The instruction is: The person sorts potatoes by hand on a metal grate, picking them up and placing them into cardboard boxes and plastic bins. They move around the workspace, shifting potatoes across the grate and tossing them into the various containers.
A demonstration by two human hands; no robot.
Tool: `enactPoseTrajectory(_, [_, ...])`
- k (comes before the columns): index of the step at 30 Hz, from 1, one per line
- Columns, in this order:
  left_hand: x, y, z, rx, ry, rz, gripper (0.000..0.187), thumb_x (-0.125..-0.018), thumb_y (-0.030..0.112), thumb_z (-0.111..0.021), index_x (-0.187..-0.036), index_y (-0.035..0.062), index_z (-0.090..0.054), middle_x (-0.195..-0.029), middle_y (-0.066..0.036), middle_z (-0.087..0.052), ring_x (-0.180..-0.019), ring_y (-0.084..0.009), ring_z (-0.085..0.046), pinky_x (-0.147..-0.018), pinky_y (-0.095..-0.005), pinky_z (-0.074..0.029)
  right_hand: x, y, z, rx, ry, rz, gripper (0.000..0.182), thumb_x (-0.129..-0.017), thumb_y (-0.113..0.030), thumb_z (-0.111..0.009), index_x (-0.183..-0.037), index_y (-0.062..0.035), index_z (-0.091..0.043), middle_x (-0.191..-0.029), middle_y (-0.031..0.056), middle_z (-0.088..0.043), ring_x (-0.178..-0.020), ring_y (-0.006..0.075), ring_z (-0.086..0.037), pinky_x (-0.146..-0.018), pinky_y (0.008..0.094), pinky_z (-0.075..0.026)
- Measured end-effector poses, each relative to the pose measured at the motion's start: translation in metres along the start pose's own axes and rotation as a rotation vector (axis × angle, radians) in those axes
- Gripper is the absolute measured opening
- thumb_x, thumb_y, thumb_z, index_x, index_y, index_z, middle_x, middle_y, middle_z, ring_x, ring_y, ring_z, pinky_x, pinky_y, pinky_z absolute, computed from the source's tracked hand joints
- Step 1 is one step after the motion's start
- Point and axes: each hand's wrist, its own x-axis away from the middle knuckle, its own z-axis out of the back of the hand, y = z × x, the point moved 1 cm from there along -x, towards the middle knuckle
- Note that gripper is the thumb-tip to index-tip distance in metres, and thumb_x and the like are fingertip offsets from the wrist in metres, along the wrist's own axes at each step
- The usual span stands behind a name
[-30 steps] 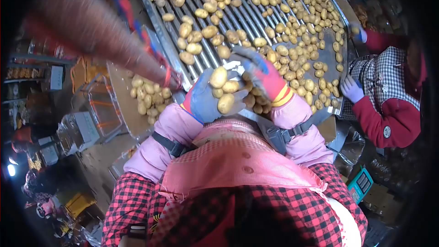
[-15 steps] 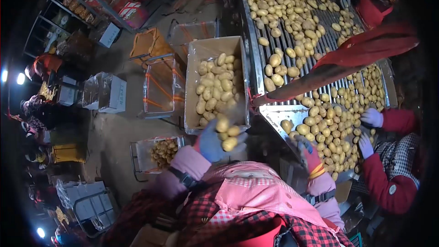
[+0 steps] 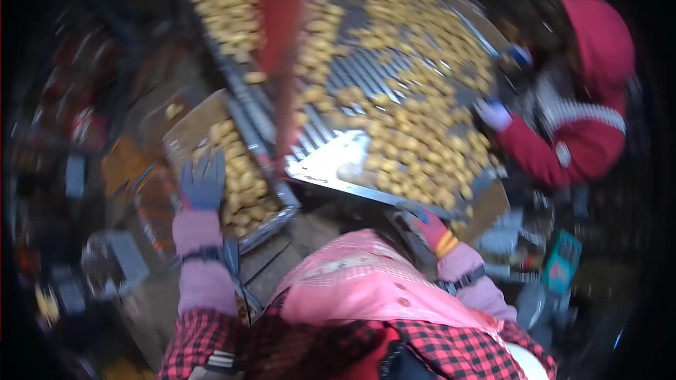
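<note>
My left hand (image 3: 203, 177), in a grey-blue glove, is over the left side of a plastic-lined cardboard box (image 3: 201, 114). Its fingers are stretched out and apart, with no potato visible in them. Yellow potatoes (image 3: 243, 179) fill much of the box beside the hand. My right hand (image 3: 425, 226), in a pink and grey glove with a yellow cuff, is at the near metal edge of the sorting table (image 3: 366, 193). Its thumb and fingers look apart and I see nothing in them, though motion blurs them. Many loose potatoes (image 3: 415, 158) lie just beyond that edge.
A blurred red post (image 3: 285, 42) rises between the box and the table's rollers (image 3: 366, 74). On the right a person in a pink hood (image 3: 598, 46) has a gloved hand (image 3: 493, 114) by the potatoes. An orange container (image 3: 127, 165) stands left of the box.
The view has swung right and blurred. My left hand held several potatoes near the box's front; now it is extended farther over the box without them. My right hand stays by the table edge.
</note>
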Motion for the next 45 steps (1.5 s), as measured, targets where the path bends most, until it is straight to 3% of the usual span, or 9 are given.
enactPoseTrajectory(1, [-0.006, 0.035, 0.025, 0.041, -0.228, -0.073, 0.045, -0.089, 0.021, -0.051, -0.133, 0.0139, -0.054, -0.130, -0.005, -0.060, -0.119, -0.0198, -0.056, -0.103, -0.0419, -0.039, 0.009, 0.018, 0.005, -0.001, 0.062, -0.036, 0.037, -0.097, -0.022, -0.059, -0.128, -0.0034, -0.058, -0.113, 0.0073, -0.066, -0.106, 0.0150, -0.059, -0.094, 0.0287, -0.046])
enactPoseTrajectory(5, [-0.013, 0.136, 0.055, -2.539, 0.605, -0.649, 0.041, -0.101, 0.027, -0.043, -0.135, 0.0054, -0.049, -0.138, -0.013, -0.054, -0.125, -0.0202, -0.053, -0.102, -0.0363, -0.041, 0.026, 0.032, 0.014, 0.074, 0.154, -0.190, 0.040, -0.095, -0.026, -0.061, -0.128, -0.0039, -0.059, -0.116, 0.0087, -0.066, -0.106, 0.0182, -0.061, -0.093, 0.0309, -0.046])
enactPoseTrajectory(17, [-0.093, 0.194, 0.042, -2.577, 0.943, -1.124, 0.051, -0.103, 0.037, -0.043, -0.142, 0.0037, -0.043, -0.135, -0.021, -0.055, -0.120, -0.0346, -0.058, -0.100, -0.0437, -0.051, -0.049, 0.061, 0.060, 0.267, -0.027, -0.028, 0.045, -0.097, -0.021, -0.056, -0.138, -0.0026, -0.050, -0.121, 0.0086, -0.063, -0.111, 0.0148, -0.059, -0.096, 0.0290, -0.047])
enactPoseTrajectory(23, [-0.113, 0.221, 0.039, -2.497, 1.089, -1.287, 0.046, -0.102, 0.033, -0.047, -0.135, 0.0013, -0.051, -0.123, -0.020, -0.064, -0.106, -0.0306, -0.067, -0.091, -0.0398, -0.057, -0.218, 0.064, 0.068, -0.660, -0.001, -0.010, 0.041, -0.099, -0.022, -0.054, -0.135, -0.0029, -0.052, -0.128, 0.0144, -0.060, -0.118, 0.0207, -0.058, -0.098, 0.0331, -0.048])
enactPoseTrajectory(28, [-0.111, 0.228, 0.030, -2.445, 1.134, -1.445, 0.044, -0.102, 0.034, -0.045, -0.132, 0.0032, -0.055, -0.118, -0.017, -0.067, -0.101, -0.0271, -0.069, -0.089, -0.0378, -0.058, -0.266, 0.014, 0.119, -0.209, 0.407, 0.261, 0.047, -0.089, -0.030, -0.063, -0.130, -0.0070, -0.053, -0.111, 0.0120, -0.061, -0.100, 0.0255, -0.061, -0.087, 0.0452, -0.050])
enactPoseTrajectory(33, [-0.110, 0.232, 0.027, -2.386, 1.127, -1.524, 0.045, -0.101, 0.035, -0.045, -0.131, 0.0035, -0.056, -0.117, -0.014, -0.068, -0.100, -0.0276, -0.069, -0.088, -0.0381, -0.057, -0.193, 0.059, 0.051, 1.038, 0.444, 0.492, 0.060, -0.078, -0.024, -0.071, -0.133, -0.0095, -0.052, -0.126, 0.0207, -0.055, -0.119, 0.0358, -0.053, -0.098, 0.0473, -0.046])
enactPoseTrajectory(38, [-0.106, 0.229, 0.019, -2.418, 1.238, -1.489, 0.050, -0.099, 0.041, -0.048, -0.134, 0.0053, -0.054, -0.126, -0.016, -0.063, -0.111, -0.0311, -0.064, -0.096, -0.0409, -0.052, -0.200, 0.043, 0.100, 0.007, 0.078, 0.039, 0.041, -0.084, -0.020, -0.064, -0.123, -0.0084, -0.058, -0.115, 0.0163, -0.062, -0.109, 0.0320, -0.059, -0.091, 0.0459, -0.050])
enactPoseTrajectory(41, [-0.111, 0.232, 0.024, -2.382, 1.265, -1.489, 0.051, -0.099, 0.042, -0.049, -0.135, 0.0062, -0.054, -0.126, -0.016, -0.063, -0.112, -0.0300, -0.063, -0.097, -0.0401, -0.051, -0.257, 0.020, 0.154, 0.822, 0.472, 0.566, 0.035, -0.085, -0.015, -0.058, -0.119, -0.0115, -0.060, -0.111, 0.0098, -0.064, -0.099, 0.0296, -0.064, -0.084, 0.0417, -0.054])
enactPoseTrajectory(45, [-0.129, 0.242, 0.026, -2.446, 1.287, -1.309, 0.051, -0.101, 0.042, -0.046, -0.138, 0.0067, -0.050, -0.127, -0.016, -0.063, -0.114, -0.0288, -0.062, -0.096, -0.0381, -0.051, -0.334, 0.008, 0.149, 1.338, 0.292, 0.117, 0.023, -0.084, -0.016, -0.061, -0.108, -0.0150, -0.063, -0.112, 0.0074, -0.060, -0.102, 0.0296, -0.063, -0.079, 0.0431, -0.053])
